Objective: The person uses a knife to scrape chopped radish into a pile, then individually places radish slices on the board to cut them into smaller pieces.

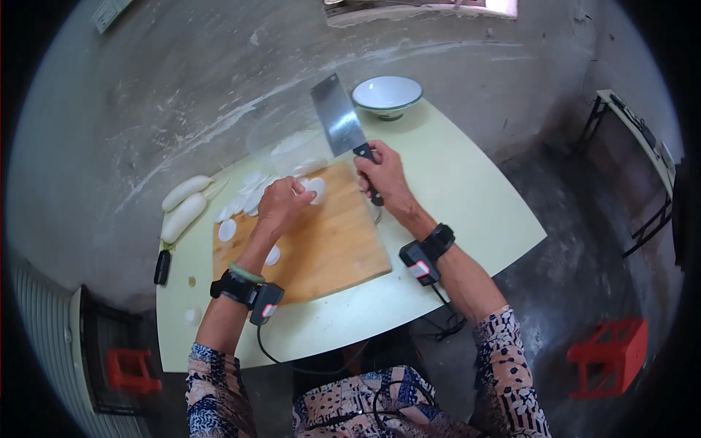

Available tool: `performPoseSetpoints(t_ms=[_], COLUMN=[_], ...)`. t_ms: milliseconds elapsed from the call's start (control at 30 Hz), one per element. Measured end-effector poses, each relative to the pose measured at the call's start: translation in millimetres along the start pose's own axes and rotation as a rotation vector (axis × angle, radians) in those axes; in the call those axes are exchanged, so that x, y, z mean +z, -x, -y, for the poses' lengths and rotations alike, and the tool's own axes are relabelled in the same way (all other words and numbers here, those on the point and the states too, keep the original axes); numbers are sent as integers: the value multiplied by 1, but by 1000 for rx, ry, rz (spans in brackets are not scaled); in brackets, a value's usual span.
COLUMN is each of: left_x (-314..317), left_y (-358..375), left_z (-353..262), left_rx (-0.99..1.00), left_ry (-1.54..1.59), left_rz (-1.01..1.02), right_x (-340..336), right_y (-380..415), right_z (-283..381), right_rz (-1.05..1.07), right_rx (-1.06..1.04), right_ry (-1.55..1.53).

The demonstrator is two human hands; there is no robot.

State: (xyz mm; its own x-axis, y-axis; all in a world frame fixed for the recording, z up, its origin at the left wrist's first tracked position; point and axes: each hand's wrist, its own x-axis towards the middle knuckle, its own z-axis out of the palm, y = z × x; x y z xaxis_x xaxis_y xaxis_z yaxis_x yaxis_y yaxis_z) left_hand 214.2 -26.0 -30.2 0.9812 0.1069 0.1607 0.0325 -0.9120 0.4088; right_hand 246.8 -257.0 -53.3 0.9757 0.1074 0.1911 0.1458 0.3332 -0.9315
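Observation:
My right hand (383,175) is wrapped round the black handle of a cleaver (338,117), its broad blade raised up and to the left beyond the board. Between the fingertips of my left hand (283,203) is a round white radish slice (316,190), held above the far part of the wooden cutting board (336,241). More slices lie in a heap (252,193) along the board's far left edge, partly hidden by my left hand. One loose slice (227,231) rests at the board's left side, and another (272,255) sits near my left wrist.
Two whole white radishes (184,217) lie at the table's left, near a black object (162,267). A white bowl with a green rim (388,93) stands at the far corner, beside a clear plastic container (292,150). Red stools (610,358) stand on the floor.

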Motion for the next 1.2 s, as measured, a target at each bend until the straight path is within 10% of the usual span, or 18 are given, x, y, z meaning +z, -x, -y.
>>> performPoseSetpoints(t_ms=[367, 600, 700, 1200], left_x=[-44, -40, -48, -26], left_y=[102, 122, 115, 106], left_z=[101, 81, 61, 67], left_rx=[-186, 169, 64, 138], left_ry=[359, -66, -23, 324], left_rz=[269, -197, 53, -83], right_x=[29, 50, 51, 56], right_y=[31, 54, 61, 55], right_z=[21, 15, 12, 27], right_rz=[363, 546, 543, 583], right_rx=[-30, -23, 41, 277], right_ry=[185, 334, 352, 327])
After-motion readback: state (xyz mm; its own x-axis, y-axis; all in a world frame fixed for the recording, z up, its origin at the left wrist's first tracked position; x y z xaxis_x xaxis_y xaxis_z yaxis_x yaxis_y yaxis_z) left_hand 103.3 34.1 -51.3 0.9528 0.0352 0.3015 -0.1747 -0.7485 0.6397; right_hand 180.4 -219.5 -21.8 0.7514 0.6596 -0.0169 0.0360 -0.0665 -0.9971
